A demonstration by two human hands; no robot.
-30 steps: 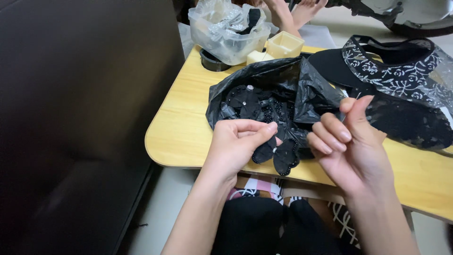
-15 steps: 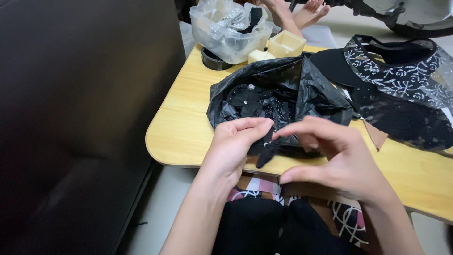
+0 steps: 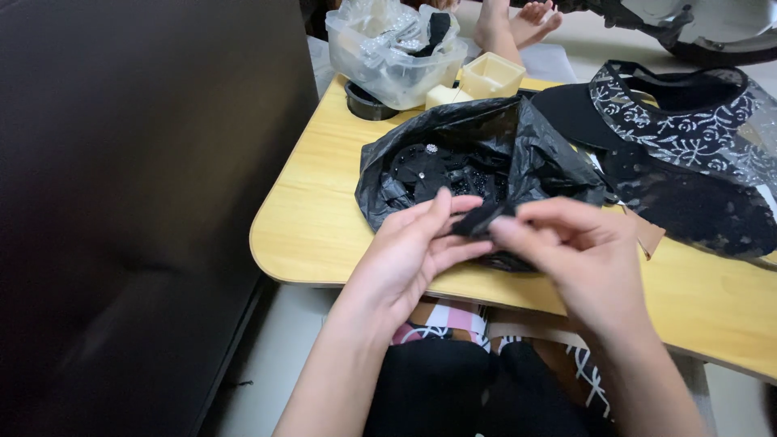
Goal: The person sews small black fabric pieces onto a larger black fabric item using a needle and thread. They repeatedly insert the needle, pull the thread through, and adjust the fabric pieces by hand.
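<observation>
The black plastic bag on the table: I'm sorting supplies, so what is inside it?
The black plastic bag lies open, showing small black fabric pieces, a few with sparkly bits. Deeper contents are hidden by the bag's folds and by both hands, the left hand and right hand.

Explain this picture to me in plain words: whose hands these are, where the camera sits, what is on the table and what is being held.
There is no machine here. A person wears a camera on the head, so you look down along their own arms. The left hand and right hand meet over the near edge of a light wooden table and pinch a small black piece of fabric between their fingertips. Just behind it lies an open black plastic bag with small black pieces inside, some with shiny dots. Farther back stand a clear plastic tub lined with a clear bag and a small cream box. To the right lies black lace fabric with a white flower pattern. Bare feet show beyond the table. A dark panel fills the left side.
</observation>
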